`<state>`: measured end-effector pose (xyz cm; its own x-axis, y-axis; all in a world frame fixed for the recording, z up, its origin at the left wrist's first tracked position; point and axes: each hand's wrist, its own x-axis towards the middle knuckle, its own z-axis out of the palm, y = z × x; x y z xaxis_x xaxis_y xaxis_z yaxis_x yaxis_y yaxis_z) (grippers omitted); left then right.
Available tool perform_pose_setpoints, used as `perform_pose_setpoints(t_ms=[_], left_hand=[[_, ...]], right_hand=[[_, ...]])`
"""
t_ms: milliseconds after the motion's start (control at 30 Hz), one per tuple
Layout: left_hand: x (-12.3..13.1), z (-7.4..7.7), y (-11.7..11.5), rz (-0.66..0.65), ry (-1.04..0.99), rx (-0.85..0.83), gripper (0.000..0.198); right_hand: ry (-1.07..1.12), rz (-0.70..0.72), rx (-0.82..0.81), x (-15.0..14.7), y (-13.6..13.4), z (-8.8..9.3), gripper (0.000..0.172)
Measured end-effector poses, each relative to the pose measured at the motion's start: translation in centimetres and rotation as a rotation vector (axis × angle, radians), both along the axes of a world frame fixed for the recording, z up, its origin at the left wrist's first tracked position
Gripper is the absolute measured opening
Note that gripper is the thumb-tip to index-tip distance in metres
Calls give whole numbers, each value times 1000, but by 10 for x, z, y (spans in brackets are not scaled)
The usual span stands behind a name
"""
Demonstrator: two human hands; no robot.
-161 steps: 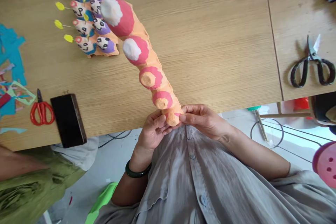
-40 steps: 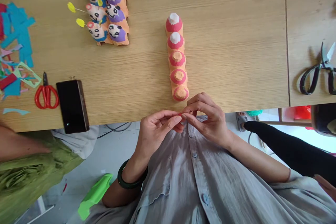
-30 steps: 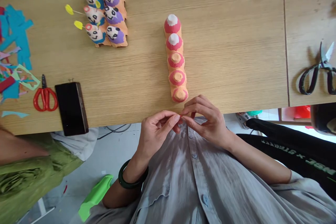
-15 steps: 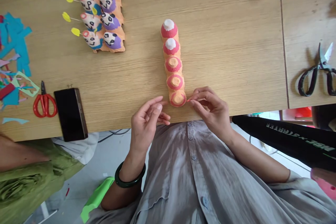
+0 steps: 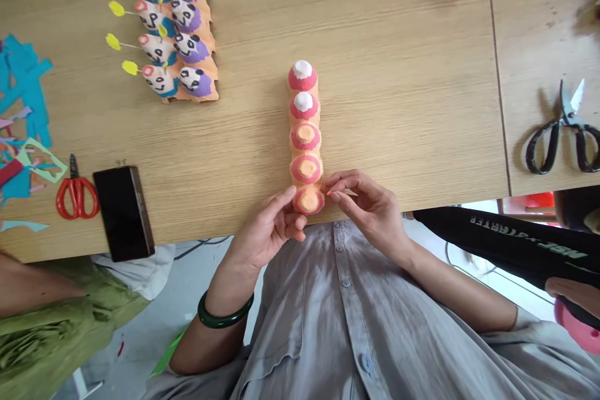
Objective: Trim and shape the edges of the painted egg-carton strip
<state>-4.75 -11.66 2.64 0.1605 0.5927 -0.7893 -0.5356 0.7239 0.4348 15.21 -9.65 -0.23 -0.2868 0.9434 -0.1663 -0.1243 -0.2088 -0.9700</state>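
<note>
Table is topped by painted egg-carton strip; left hand is held open alongside, right hand pinched on something too small to tell.

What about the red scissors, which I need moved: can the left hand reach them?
Probably yes: only the flat phone lies between the left hand and the red scissors, easily passed over.
</note>
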Motion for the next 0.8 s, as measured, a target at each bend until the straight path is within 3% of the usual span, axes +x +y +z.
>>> perform_pose_setpoints(t_ms=[100, 333, 633, 800], left_hand=[[6, -4, -6, 2, 35, 39, 39], [16, -5, -12, -11, 23, 52, 45], [15, -11, -18, -40, -18, 147, 26], [14, -10, -18, -44, -8, 178, 25]], right_hand=[[-69, 8, 31, 0, -2, 1, 14], [-265, 8, 314, -3, 3, 0, 8], [-257, 94, 353, 2, 3, 7, 7], [-241, 107, 407, 3, 3, 9, 5]])
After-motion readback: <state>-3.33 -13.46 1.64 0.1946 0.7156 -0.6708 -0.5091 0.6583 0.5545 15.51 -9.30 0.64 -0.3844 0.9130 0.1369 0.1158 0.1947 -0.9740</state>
